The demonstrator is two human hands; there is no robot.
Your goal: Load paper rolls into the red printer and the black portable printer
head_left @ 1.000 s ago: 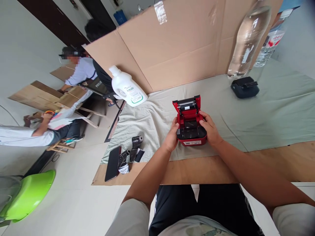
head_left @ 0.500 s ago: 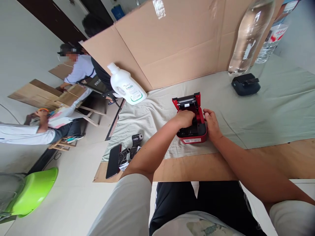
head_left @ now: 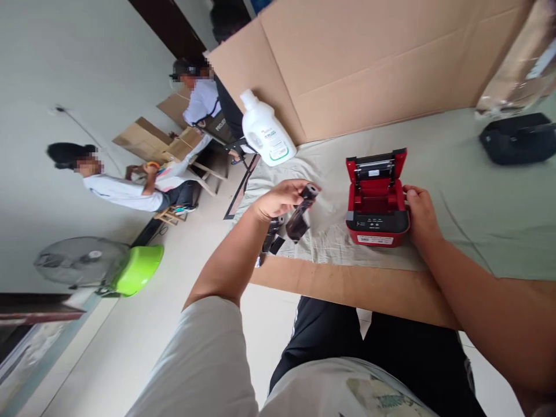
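Observation:
My left hand (head_left: pixel 280 200) pinches a small roll of black ribbon film (head_left: pixel 299 223) in the air, and a loose strip of the film hangs down from it. To the right, a red and black label printer (head_left: pixel 377 227) stands on the cloth with its lid tipped up and its red inner bay showing. My right hand (head_left: pixel 422 215) is curled against the printer's right side, its fingertips at the edge. More black film (head_left: pixel 270 233) lies on the cloth below my left hand, partly hidden by the wrist.
A white detergent bottle (head_left: pixel 268 132) leans at the cardboard panel (head_left: pixel 369 69) behind the cloth. A black case (head_left: pixel 516 139) lies at right, near a clear bottle (head_left: pixel 519 78). Beyond the table's left side are a fan (head_left: pixel 82 260), a green basin (head_left: pixel 139 271) and other people.
My left hand has come out of the printer and moved left, now with a roll of black film in it. The right hand stays at the printer's side. The view has turned left.

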